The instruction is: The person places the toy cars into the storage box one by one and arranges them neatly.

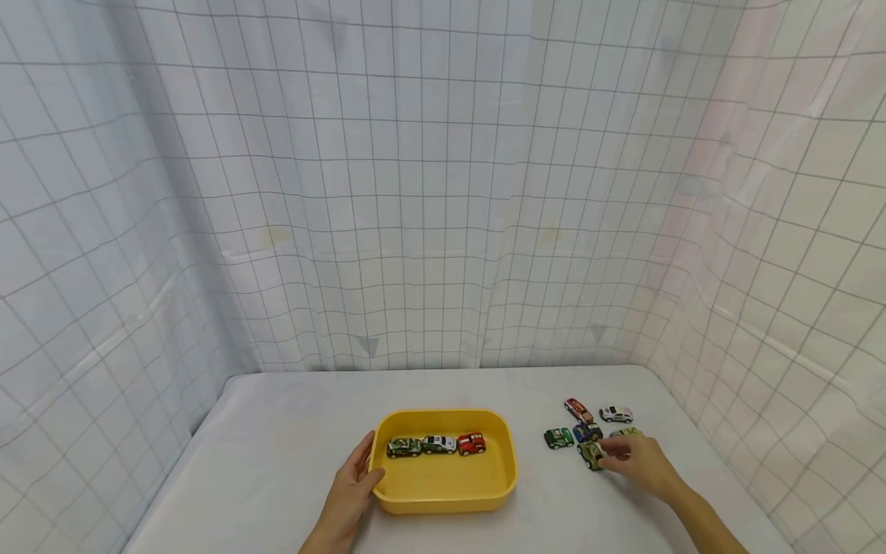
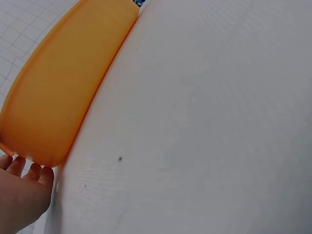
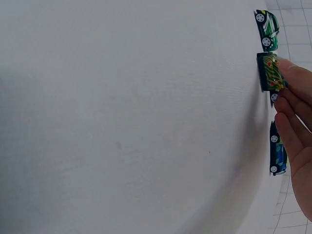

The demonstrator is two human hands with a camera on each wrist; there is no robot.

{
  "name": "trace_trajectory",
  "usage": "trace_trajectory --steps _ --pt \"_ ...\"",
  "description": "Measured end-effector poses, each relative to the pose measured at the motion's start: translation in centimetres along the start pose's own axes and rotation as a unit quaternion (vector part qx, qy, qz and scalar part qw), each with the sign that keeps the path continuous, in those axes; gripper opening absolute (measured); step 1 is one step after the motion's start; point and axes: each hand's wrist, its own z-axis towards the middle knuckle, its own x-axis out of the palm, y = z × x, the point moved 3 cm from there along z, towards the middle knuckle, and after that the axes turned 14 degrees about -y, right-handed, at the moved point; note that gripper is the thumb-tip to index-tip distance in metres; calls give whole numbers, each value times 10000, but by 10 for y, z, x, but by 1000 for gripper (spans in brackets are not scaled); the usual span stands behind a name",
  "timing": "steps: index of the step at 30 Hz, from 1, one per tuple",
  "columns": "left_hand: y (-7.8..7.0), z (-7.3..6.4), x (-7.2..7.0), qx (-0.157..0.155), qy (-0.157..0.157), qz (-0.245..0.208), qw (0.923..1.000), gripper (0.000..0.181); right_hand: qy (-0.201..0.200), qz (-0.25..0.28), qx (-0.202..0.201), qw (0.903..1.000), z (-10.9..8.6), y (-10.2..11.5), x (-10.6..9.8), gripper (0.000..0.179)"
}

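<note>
right hand [image 1: 640,460] is resting on the counter [image 1: 277,462] at the right, fingers curling over an olive camouflage toy car [image 1: 591,454]; fingertips [image 3: 287,78] are touching its top and side. whether it is a full grip or only contact, cannot tell. the car is sitting on its wheels at the near edge of a loose cluster, long axis running roughly away from the person, slightly slanted; which end is the nose is too small to tell.

others in the cluster: a green car [image 1: 558,438] just left, a blue car [image 1: 587,432] just behind and nearly touching, a red car [image 1: 577,409] and a white car [image 1: 616,414] farther back. a pale green car [image 1: 626,433] is partly hidden behind the fingers. all are small, glossy, rounded bodies with printed patterns and black wheels with pale hubs.

left hand [image 1: 353,488] is lying against the left end of a yellow tray [image 1: 443,492], fingers fairly straight along its outer wall, thumb at the rim. the tray is a smooth plastic rectangle with rounded corners and shallow walls, long axis running left to right.

inside, along the far wall, 3 cars are sitting in a row, end to end: a camouflage car [image 1: 404,446], a white and green car [image 1: 439,444], a red truck [image 1: 471,443].

the counter is covered in white cloth with a fine weave. gridded white fabric [image 1: 443,192] is hanging behind and on both sides.
</note>
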Motion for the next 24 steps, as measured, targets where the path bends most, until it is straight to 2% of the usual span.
trace_trajectory --steps 4,8,11,24 --pt "1 -1 0 -27 1 5 10000 73 -145 -178 185 9996 -2 -7 8 48" --pt "0 -1 0 -59 -26 10 10000 73 -236 -512 109 9984 -2 -8 14 58" --pt "0 0 0 -24 -31 -9 10000 73 -248 -578 83 9980 -2 -7 17 60" --pt "1 1 -1 24 -47 -51 10000 73 -134 -73 790 9968 -2 -17 17 53"
